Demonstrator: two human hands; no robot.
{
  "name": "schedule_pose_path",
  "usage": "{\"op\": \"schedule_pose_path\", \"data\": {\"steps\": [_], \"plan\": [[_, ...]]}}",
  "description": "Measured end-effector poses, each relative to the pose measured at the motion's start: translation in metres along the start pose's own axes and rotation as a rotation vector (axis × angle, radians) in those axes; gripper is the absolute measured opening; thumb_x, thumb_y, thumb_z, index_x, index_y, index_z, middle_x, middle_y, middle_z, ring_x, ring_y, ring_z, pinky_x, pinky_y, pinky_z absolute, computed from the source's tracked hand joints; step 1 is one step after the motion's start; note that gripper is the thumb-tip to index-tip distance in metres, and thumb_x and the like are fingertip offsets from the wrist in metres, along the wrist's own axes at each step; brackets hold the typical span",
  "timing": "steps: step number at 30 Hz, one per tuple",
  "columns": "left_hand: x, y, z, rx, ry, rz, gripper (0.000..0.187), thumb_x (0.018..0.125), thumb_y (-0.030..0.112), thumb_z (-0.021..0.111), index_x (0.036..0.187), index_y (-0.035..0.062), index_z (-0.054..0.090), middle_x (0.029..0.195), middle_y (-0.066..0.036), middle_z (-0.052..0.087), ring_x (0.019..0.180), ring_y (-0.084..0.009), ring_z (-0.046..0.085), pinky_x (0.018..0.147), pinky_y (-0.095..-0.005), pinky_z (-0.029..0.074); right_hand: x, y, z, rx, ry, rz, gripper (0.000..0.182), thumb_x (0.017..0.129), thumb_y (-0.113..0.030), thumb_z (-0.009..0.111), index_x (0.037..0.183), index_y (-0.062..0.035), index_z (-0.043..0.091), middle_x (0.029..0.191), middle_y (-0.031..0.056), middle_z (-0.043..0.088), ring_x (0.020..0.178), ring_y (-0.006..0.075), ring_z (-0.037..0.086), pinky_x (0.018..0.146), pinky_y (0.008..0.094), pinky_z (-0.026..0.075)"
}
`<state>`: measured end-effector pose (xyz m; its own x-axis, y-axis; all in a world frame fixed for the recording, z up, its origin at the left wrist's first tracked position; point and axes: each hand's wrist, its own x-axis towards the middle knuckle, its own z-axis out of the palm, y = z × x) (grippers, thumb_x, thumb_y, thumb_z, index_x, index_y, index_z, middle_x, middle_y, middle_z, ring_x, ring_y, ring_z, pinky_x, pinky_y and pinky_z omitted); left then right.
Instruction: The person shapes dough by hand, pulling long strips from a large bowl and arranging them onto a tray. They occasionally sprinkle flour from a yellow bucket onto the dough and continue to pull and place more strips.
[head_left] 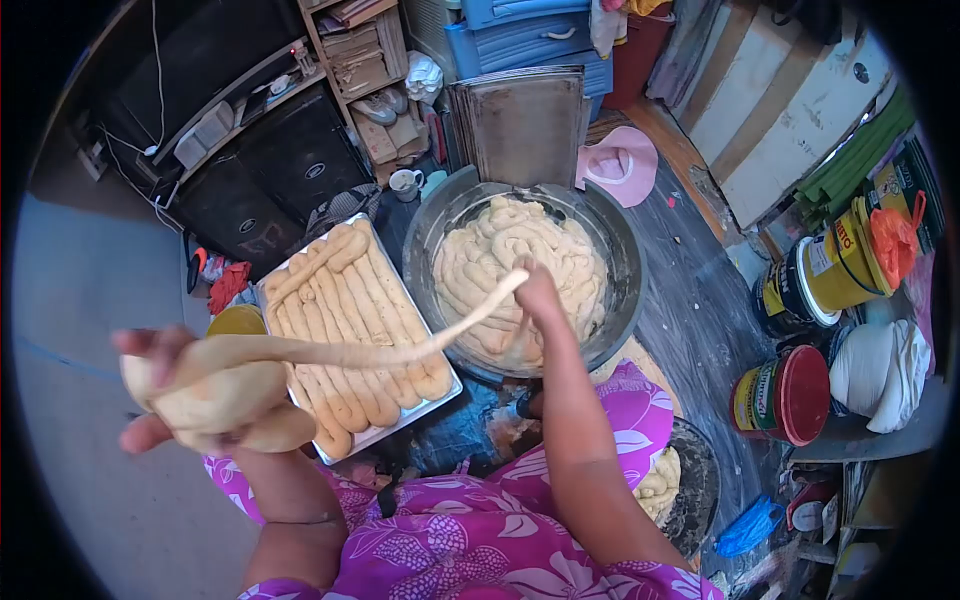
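A long strand of dough (380, 353) stretches between my two hands. Its thick coiled part is gathered in my left hand (160, 348), whose fingers are partly hidden around the bundle. The thin end is pinched in my right hand (538, 290), above a large dark basin (425, 225). Inside that basin lies a heap of coiled dough ropes (500, 240). To its left, a metal tray (452, 392) holds several dough ropes (345, 320) laid side by side, with a twisted piece across the far end.
Stacked baking trays (520, 125) stand behind the basin, beside a pink hat (618, 165). Paint buckets (780, 395) line the right side. A second basin (700, 480) with dough sits by my right leg. A mug (406, 183) stands near the cabinet (290, 170).
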<state>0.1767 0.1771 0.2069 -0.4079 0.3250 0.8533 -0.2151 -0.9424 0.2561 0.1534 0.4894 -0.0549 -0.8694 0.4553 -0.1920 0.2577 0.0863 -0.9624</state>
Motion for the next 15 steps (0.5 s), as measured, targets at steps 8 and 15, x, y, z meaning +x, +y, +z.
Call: {"op": "schedule_pose_path", "data": {"steps": [8, 15], "plan": [[-0.043, -0.038, -0.013, 0.334, 0.436, -0.667, 0.09, 0.071, 0.064, 0.062, 0.119, -0.0101, 0.044, 0.105, -0.025, 0.058, 0.07, -0.0165, 0.062, 0.05, -0.0202, 0.048, -0.11, -0.227, 0.018, -0.178, -0.308, -0.698, 0.025, 0.062, 0.001, 0.068, 0.081, -0.0055, 0.053, 0.077, 0.0084, 0.058, 0.074, 0.0199, 0.059, 0.065, 0.0296, 0.045], [-0.043, -0.042, -0.001, 0.594, 0.569, -0.483, 0.105, 0.06, 0.044, 0.081, 0.139, 0.0038, 0.024, 0.139, -0.014, 0.035, 0.127, -0.0277, 0.037, 0.105, -0.0385, 0.031, -0.146, -0.234, 0.058, -0.111, 0.074, -1.13, 0.021, 0.07, -0.004, 0.066, 0.09, -0.0054, 0.059, 0.078, 0.0105, 0.061, 0.066, 0.0297, 0.061, 0.059, 0.0353, 0.049]]}}
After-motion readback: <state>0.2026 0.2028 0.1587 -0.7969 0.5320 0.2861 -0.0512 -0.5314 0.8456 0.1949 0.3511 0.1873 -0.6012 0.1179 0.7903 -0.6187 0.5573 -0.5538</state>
